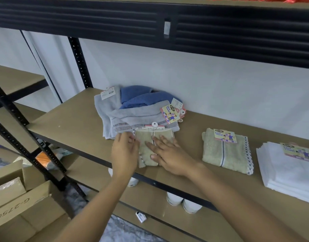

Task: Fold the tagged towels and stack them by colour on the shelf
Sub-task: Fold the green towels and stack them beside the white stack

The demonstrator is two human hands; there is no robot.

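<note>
A small beige towel [146,147] with a pink tag lies folded near the front edge of the brown shelf [66,123]. My right hand [169,154] presses flat on its right half, fingers spread. My left hand [125,151] rests against the towel's left edge, its fingers curled onto the fold. Behind them lies a loose heap: a grey striped towel [132,117], a blue towel [141,98] and several card tags. To the right sit a folded beige towel [225,154] with a tag and a stack of white towels [289,172], also tagged.
A black shelf beam [150,20] hangs overhead. A black upright post [80,62] stands at the back left. Below, a lower shelf holds white cups [183,201]. Cardboard boxes [19,198] stand on the floor at left.
</note>
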